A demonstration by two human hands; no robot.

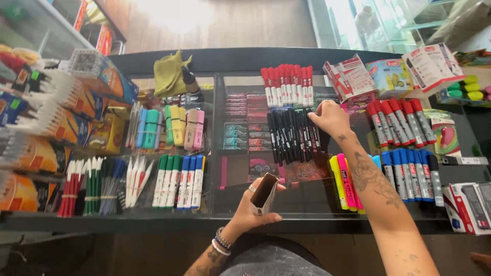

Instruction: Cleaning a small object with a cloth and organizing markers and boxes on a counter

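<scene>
I am holding a small empty cardboard box (264,194) in my left hand (250,209), fingers closing around its sides, its open end tilting up and toward me. It is hovering low over the near edge of the glass bench (302,204), just in front of my body. My right hand (331,118) is reaching further out, palm down, fingers bending and resting on the right end of a row of black markers (292,135) lying side by side on the glass; I cannot tell whether it is gripping any of them.

Beyond the black markers, a row of red-capped markers (288,85) is lying near the far edge. To the right of my forearm, more red-capped markers (401,121) are sitting above a row of blue markers (409,174), and just beside my arm yellow and pink highlighters (343,181) are lying together. On the left half of the bench, green, blue and yellow pens (180,181) are lying in a row, with bundled red, green and blue pens (94,186) further left and pastel highlighters (171,127) behind them. A folded olive cloth (171,74) is sitting at the far left edge.
</scene>
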